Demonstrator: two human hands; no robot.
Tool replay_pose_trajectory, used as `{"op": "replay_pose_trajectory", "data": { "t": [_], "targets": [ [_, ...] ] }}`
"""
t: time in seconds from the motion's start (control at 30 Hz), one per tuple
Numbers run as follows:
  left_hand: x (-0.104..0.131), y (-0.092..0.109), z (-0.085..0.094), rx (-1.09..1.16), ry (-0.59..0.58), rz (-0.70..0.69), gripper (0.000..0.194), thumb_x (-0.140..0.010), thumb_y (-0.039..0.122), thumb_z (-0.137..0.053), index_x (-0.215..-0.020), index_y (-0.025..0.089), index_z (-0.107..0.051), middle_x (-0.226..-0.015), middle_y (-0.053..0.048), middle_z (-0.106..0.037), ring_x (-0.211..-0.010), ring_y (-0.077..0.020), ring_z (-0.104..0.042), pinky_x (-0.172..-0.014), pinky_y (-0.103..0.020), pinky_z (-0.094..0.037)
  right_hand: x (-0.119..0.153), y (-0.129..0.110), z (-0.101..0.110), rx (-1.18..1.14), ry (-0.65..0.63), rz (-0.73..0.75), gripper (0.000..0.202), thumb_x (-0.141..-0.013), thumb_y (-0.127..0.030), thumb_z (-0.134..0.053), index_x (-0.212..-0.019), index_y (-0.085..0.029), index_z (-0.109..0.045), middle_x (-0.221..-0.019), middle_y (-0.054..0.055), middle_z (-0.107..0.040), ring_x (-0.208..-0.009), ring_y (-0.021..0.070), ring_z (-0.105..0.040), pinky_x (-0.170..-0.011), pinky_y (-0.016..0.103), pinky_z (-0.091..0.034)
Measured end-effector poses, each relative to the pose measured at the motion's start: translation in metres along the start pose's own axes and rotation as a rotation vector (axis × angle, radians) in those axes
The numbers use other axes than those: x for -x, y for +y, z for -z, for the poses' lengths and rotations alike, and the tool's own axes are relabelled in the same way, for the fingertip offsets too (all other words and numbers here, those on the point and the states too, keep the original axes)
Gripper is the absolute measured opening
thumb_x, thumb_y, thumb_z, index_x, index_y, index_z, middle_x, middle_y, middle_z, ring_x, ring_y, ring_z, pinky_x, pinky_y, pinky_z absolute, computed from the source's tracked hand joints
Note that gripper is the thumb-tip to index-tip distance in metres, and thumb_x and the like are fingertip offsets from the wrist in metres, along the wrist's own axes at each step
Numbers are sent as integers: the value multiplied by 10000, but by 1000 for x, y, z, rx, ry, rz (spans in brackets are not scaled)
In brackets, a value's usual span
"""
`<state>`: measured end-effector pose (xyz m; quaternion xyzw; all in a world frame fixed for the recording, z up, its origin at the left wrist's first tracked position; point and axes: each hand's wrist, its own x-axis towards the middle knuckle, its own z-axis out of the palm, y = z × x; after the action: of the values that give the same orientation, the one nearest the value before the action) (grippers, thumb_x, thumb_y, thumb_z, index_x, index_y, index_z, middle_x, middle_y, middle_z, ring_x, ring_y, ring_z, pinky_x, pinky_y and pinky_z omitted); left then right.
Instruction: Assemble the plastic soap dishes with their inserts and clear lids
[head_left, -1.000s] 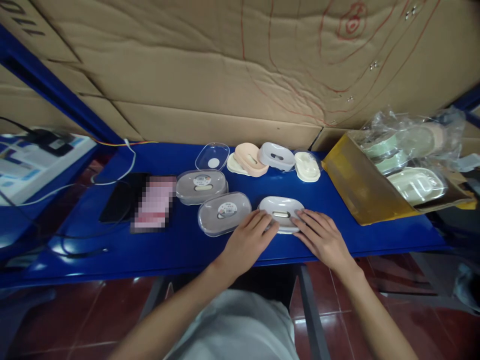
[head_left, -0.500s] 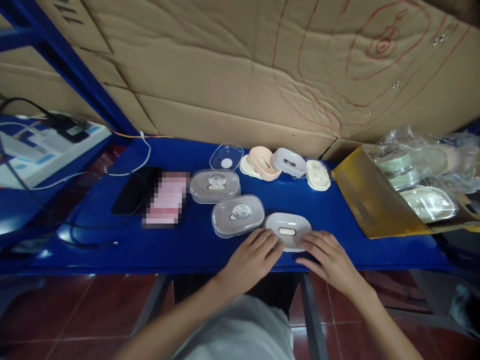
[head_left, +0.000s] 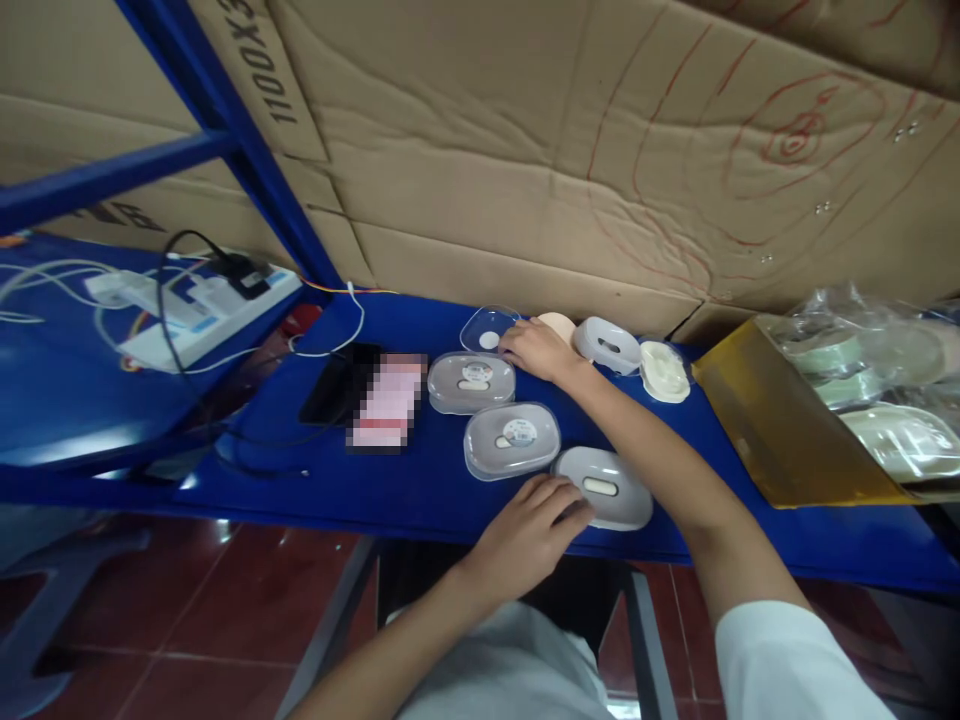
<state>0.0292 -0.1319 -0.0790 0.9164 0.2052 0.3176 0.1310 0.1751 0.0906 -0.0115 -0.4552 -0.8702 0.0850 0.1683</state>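
Near the table's front edge lies a grey oval soap dish point(head_left: 626, 505) with a pale bar-shaped insert in its middle slot. My left hand point(head_left: 532, 528) is curled against its left end, thumb and fingertips on the rim. Farther back, my right hand point(head_left: 541, 350) reaches across with bent fingers closed at the right edge of a clear plastic lid point(head_left: 484, 322). The lid has a round white sticker and lies on the table. Two lidded soap boxes, one in front point(head_left: 502, 458) and one behind point(head_left: 459, 400), carry round labels. My right hand partly covers a peach dish point(head_left: 559, 323).
At the back stand a grey dish point(head_left: 609, 345) and a cream one point(head_left: 664, 372). An open carton point(head_left: 739, 430) with plastic-wrapped dishes is on the right. Phones point(head_left: 337, 385) and cables lie left, near a power strip point(head_left: 180, 340). Cardboard point(head_left: 480, 200) walls off the back.
My right hand has left the grey soap dish and moved up and left to the clear lid. My left hand stays at the dish. The view has shifted left.
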Motion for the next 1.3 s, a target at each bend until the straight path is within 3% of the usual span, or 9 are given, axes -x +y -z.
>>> {"op": "replay_pose_trajectory", "data": {
  "t": [0.13, 0.27, 0.33, 0.5, 0.7, 0.83, 0.97, 1.13, 1.3],
  "targets": [
    [2, 1, 1, -6, 29, -5, 272, -1037, 68, -552, -1259, 152, -684, -1219, -106, -715, -1237, -248, -652, -1121, -425, -545, 21, -4, 7, -81, 267, -141, 238, -1114, -330, -489, -1105, -183, -676, -1107, 120, -763, -1001, 235, -696, -956, 390, -508],
    [2, 5, 5, -26, 239, 1, 348, -1053, 118, -590, -1380, 224, -647, -1307, -103, -686, -1231, -234, -677, -1039, -389, -601, 101, -23, 39, -730, 716, -334, 336, -1045, -592, -605, -1001, -260, -580, -913, -1, -726, -776, 160, -694, -753, 304, -560],
    [0, 8, 8, -66, 346, 51, 402, -1034, 170, -673, -1426, 245, -620, -1375, -122, -640, -1284, -254, -662, -1048, -404, -610, 151, -44, 52, -993, 775, -454, 363, -981, -576, -718, -908, -262, -550, -837, -31, -704, -671, 132, -662, -669, 273, -550],
    [-16, 16, 18, -56, 333, 103, 508, -986, 292, -778, -1445, 231, -568, -1662, -206, -399, -1530, -378, -479, -1144, -560, -572, 258, -110, 42, -1194, 694, -792, 352, -962, -534, -743, -928, -274, -508, -708, -42, -673, -446, 119, -531, -444, 256, -439],
    [-25, 17, 22, 76, 141, -1, 319, -1081, 190, -616, -1399, 207, -617, -1485, -132, -631, -1452, -271, -594, -1149, -469, -606, 315, -128, 9, -956, 610, -819, 316, -1035, -567, -619, -985, -259, -569, -700, -21, -676, -455, 133, -545, -459, 270, -465],
    [-16, 8, 19, 33, 118, -13, 449, -1068, 87, -596, -1498, 213, -576, -1537, -130, -615, -1526, -285, -527, -1187, -483, -580, 332, -117, -4, -422, 635, -824, 293, -1003, -518, -700, -1094, -240, -688, -918, 45, -756, -735, 188, -698, -652, 296, -594],
    [-4, 1, 14, -2, 86, -3, 460, -1074, 79, -580, -1517, 201, -569, -1536, -140, -622, -1516, -297, -541, -1193, -508, -574, 333, -111, -14, -186, 617, -750, 462, -1027, -446, -680, -1437, -257, -584, -1318, 130, -723, -1075, 259, -737, -868, 400, -659],
    [2, 0, 14, -6, 43, 19, 412, -1101, 225, -593, -1510, 188, -563, -1516, -138, -636, -1490, -275, -570, -1171, -472, -597, 332, -101, -18, -71, 406, -435, 608, -1090, -300, -570, -1668, -341, -387, -1754, 109, -366, -1616, 337, -377, -1226, 605, -490],
    [3, -2, 17, -46, -20, -55, 501, -1073, 387, -651, -1520, 187, -542, -1515, -159, -629, -1507, -297, -547, -1209, -522, -552, 339, -90, -20, -32, 330, -251, 766, -1022, -274, -711, -1692, -380, -356, -1715, 97, -441, -1619, 368, -363, -1212, 643, -507]
  ]
}}
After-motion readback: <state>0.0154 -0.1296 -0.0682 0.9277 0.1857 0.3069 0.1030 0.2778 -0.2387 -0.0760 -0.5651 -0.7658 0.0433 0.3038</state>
